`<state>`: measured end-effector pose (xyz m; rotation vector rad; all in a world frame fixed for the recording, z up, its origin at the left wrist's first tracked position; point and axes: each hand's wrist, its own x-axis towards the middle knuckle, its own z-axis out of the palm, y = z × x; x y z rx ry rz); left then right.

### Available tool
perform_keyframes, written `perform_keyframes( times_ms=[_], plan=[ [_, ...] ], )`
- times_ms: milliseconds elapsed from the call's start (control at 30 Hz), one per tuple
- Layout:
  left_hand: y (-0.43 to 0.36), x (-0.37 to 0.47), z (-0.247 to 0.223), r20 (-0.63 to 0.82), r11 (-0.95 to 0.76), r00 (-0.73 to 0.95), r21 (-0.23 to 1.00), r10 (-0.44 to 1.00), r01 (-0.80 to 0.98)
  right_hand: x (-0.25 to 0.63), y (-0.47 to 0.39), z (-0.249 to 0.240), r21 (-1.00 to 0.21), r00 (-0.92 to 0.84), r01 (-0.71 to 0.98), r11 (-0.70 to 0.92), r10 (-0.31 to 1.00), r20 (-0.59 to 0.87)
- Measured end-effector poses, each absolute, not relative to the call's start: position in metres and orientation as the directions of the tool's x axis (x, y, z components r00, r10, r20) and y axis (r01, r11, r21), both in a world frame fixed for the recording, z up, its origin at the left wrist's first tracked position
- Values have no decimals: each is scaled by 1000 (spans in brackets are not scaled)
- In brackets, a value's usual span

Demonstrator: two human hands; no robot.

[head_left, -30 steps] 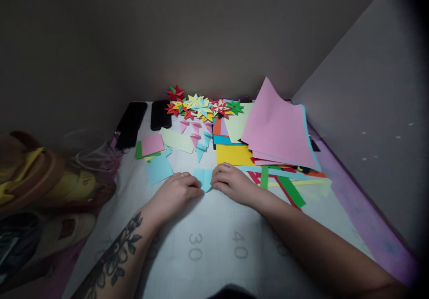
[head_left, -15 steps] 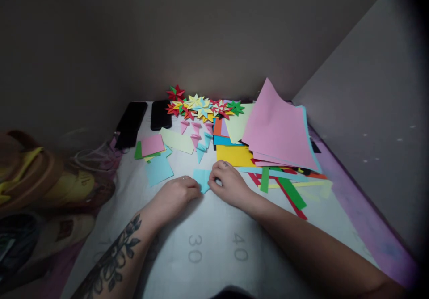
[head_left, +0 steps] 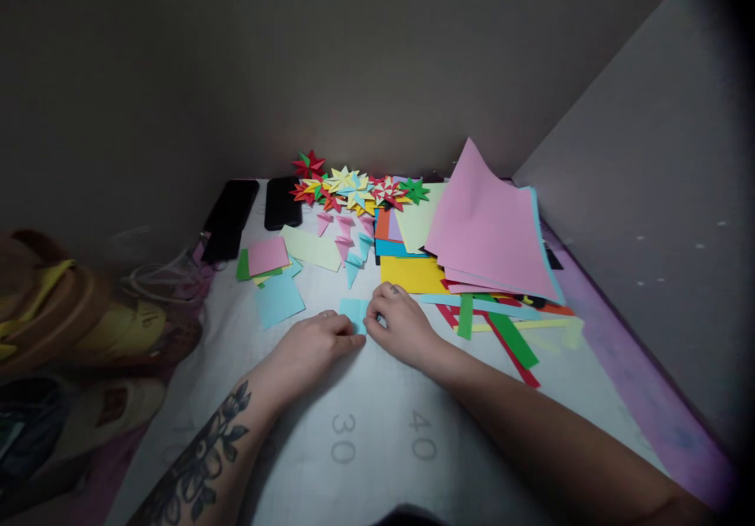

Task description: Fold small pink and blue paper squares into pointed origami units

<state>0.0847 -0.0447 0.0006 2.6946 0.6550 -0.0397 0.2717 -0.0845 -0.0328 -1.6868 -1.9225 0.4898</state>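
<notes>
A small light blue sheet of paper (head_left: pixel 352 310) lies on the white table mat between my two hands, with a crease near its middle. My left hand (head_left: pixel 315 345) is closed, its fingers together on the paper's near left edge, index finger reaching along it. My right hand (head_left: pixel 401 323) pinches the paper's right side, thumb and fingers curled together. Both hands hide parts of the sheet. Just beyond it are folded blue pieces (head_left: pixel 354 265) and folded pink pieces (head_left: pixel 344 244). Left of them sit a loose blue square (head_left: pixel 280 300) and a pink square (head_left: pixel 267 255).
Folded paper stars (head_left: pixel 354 186) pile up at the back. Large pink sheets (head_left: pixel 489 235) and a yellow sheet (head_left: pixel 410 274) stand right of centre, with green strips (head_left: pixel 513 339) in front. Two black phones (head_left: pixel 284 204) lie at back left. A bag (head_left: pixel 88 314) is at far left.
My left fingers have slid right along the paper's near edge, toward my right hand. The right hand has barely moved and keeps its pinch.
</notes>
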Motion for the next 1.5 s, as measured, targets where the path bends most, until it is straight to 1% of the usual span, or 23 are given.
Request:
perform_keyframes(
  times_ms=[100, 233, 300, 433, 500, 567, 633, 667, 733, 800, 900, 1000, 1167, 1233, 1333, 1400, 1500],
  plan=[
    [-46, 86, 1, -105, -843, 898, 311, 427, 438, 271, -85, -33, -572, -87, 804, 161, 984, 156],
    [-50, 89, 3, -116, -862, 889, 216, 443, 458, 273, -88, -32, -555, -109, 813, 176, 982, 151],
    [-51, 89, 5, -128, -867, 887, 191, 444, 461, 275, -89, -32, -557, -90, 815, 158, 985, 147],
    [-51, 88, 6, -137, -857, 887, 232, 441, 461, 283, -91, -33, -535, 47, 843, 44, 987, 155],
    [-51, 86, 6, -122, -845, 886, 265, 448, 464, 286, -93, -34, -529, 73, 847, 51, 975, 211],
    [-50, 84, 6, -93, -832, 884, 307, 458, 463, 287, -96, -35, -553, -10, 813, 182, 954, 300],
    [-48, 82, 7, -45, -814, 874, 346, 483, 468, 287, -101, -35, -569, -158, 736, 367, 910, 383],
    [-46, 81, 8, -12, -803, 862, 358, 507, 477, 287, -103, -34, -562, -216, 706, 431, 887, 409],
    [-42, 78, 8, 61, -789, 830, 357, 554, 500, 286, -106, -33, -540, -284, 677, 500, 854, 436],
    [-38, 76, 5, 114, -791, 809, 323, 577, 519, 286, -106, -34, -525, -300, 673, 521, 841, 450],
    [-33, 74, -2, 144, -818, 818, 267, 557, 510, 286, -104, -37, -524, -316, 658, 540, 830, 459],
    [-32, 76, -9, 156, -836, 834, 263, 529, 481, 287, -101, -41, -525, -336, 645, 555, 823, 458],
    [-33, 77, -6, 164, -852, 857, 301, 488, 428, 286, -98, -44, -496, -383, 649, 576, 812, 441],
    [-33, 77, -3, 140, -855, 870, 315, 473, 413, 286, -98, -44, -458, -421, 665, 590, 803, 422],
    [-31, 76, 0, 75, -840, 885, 361, 460, 406, 287, -99, -42, -369, -469, 706, 605, 789, 397],
    [-30, 77, -1, 50, -816, 882, 407, 468, 410, 287, -100, -40, -321, -506, 715, 621, 777, 374],
    [-30, 79, -3, 38, -771, 857, 459, 514, 442, 288, -101, -36, -305, -569, 690, 657, 752, 333]
  ],
)
